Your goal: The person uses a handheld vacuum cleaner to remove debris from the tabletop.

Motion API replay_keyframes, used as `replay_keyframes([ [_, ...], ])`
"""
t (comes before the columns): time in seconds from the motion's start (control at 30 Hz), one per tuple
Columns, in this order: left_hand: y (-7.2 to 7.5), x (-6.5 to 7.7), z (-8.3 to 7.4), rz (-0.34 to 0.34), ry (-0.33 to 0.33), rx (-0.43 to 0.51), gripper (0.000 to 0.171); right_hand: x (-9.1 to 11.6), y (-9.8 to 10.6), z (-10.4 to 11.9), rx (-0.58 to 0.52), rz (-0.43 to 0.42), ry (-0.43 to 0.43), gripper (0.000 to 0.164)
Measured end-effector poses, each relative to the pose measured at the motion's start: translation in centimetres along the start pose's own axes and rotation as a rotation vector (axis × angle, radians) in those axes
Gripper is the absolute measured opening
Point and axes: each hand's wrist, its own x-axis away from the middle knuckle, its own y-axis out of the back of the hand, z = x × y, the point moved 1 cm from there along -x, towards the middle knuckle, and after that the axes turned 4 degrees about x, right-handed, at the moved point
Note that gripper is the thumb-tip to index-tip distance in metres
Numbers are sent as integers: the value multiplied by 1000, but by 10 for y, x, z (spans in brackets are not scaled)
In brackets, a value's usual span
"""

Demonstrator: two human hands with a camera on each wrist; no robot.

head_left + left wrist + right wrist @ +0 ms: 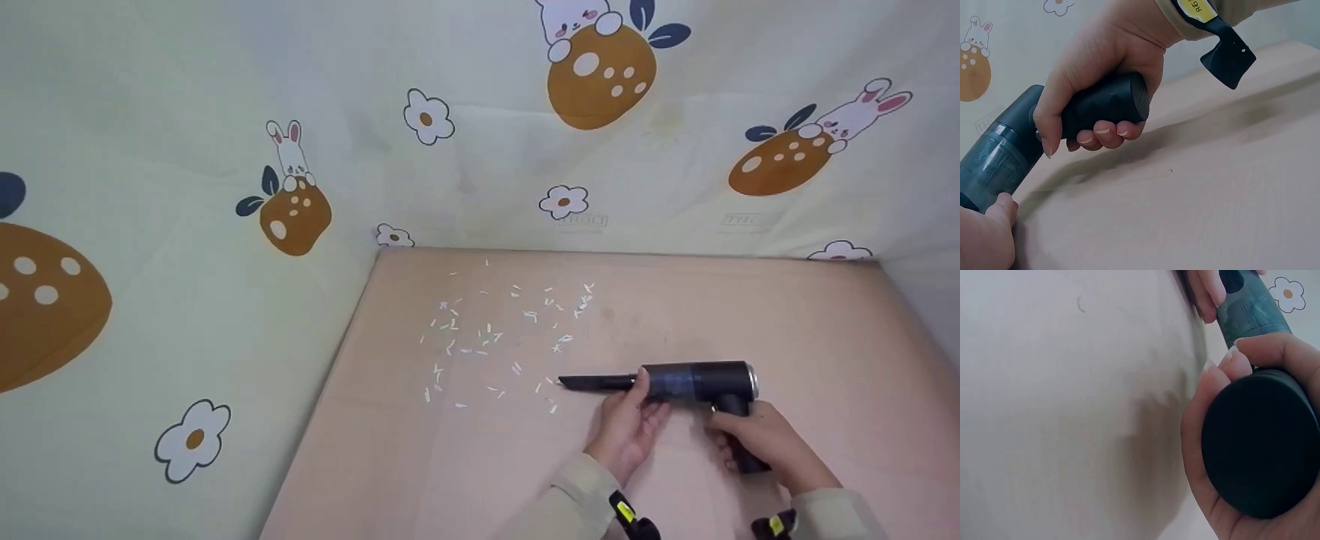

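A black handheld vacuum cleaner (724, 379) is held level above the tabletop, its flat nozzle (596, 383) pointing left. My right hand (772, 439) grips the pistol handle (1103, 107), fingers wrapped round it. At the front, my left hand (626, 431) holds the body from below, the thumb up against its near side. In the left wrist view, the see-through dust cup (996, 169) has something indistinct inside. Small pale paper scraps (489, 330) lie scattered to the left of the nozzle, several of them close to its tip.
The pinkish-beige tabletop (420, 465) meets walls covered in patterned cloth (480, 172) at the left, back and right. Dark bands with yellow labels (626, 512) sit on both wrists. One thin scrap (1081, 305) shows on the table in the right wrist view.
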Motion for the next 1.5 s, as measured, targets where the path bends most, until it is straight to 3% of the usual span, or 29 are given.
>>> replay_keyframes([
  [0.37, 4, 2, -8, 8, -6, 10, 31, -2, -8, 3, -7, 10, 35, 27],
  [0.83, 13, 1, -16, 14, -21, 9, 39, -7, -16, 9, -16, 12, 41, 29],
  [1.5, 10, 3, -16, -15, -21, 50, 42, -11, -8, 16, 14, 93, 56, 26],
])
